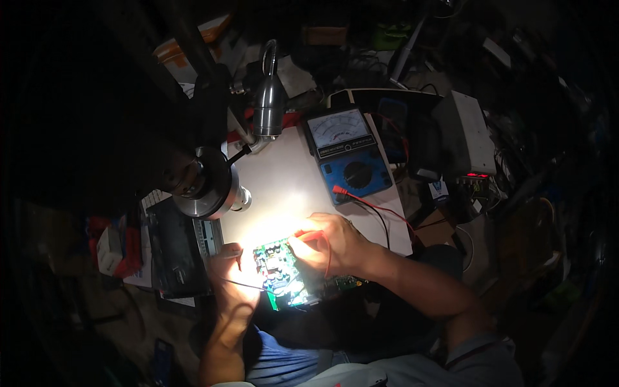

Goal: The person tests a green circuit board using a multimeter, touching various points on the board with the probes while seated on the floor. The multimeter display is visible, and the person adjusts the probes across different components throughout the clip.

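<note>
A green circuit board (278, 266), crowded with small parts, is held tilted over the near edge of a white work sheet (271, 174) in a bright pool of light. My left hand (233, 284) is closed at its left edge, with a thin dark probe (229, 257) between the fingers and a dark wire running across the board. My right hand (338, 242) is closed on a red test probe (313, 236) at the board's upper right; its red lead loops below. Glare hides the fingertips and probe tips. Beyond lies a blue and black analog multimeter (335, 173) with a red plug in it.
A metal work lamp (267, 106) stands behind the sheet, and a microscope head (206, 193) overhangs its left side. Left of that lies a dark flat device (177, 248). At the right is a grey box with a red display (461, 129), among tangled cables.
</note>
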A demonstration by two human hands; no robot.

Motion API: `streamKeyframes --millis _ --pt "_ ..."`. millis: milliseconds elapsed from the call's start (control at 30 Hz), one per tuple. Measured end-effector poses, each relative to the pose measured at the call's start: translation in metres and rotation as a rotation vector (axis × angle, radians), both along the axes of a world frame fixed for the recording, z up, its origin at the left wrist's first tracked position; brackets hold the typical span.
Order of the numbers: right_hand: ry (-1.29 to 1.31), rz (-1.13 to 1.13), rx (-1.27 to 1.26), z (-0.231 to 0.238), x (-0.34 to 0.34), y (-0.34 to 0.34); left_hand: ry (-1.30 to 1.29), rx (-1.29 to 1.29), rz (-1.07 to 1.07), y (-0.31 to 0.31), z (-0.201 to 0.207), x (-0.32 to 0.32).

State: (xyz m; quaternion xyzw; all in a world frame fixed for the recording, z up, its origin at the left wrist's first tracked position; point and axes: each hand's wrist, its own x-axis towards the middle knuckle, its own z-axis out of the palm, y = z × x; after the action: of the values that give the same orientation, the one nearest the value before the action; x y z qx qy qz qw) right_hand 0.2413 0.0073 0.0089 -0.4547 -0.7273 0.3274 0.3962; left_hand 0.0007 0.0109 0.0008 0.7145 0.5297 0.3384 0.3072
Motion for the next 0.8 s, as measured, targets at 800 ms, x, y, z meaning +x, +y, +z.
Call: streamKeyframes --millis 800 --pt "-0.051 -0.045 -0.032 -0.008 -0.002 0.001 -0.135 0.041 0.103 0.002 -0.018 0.001"
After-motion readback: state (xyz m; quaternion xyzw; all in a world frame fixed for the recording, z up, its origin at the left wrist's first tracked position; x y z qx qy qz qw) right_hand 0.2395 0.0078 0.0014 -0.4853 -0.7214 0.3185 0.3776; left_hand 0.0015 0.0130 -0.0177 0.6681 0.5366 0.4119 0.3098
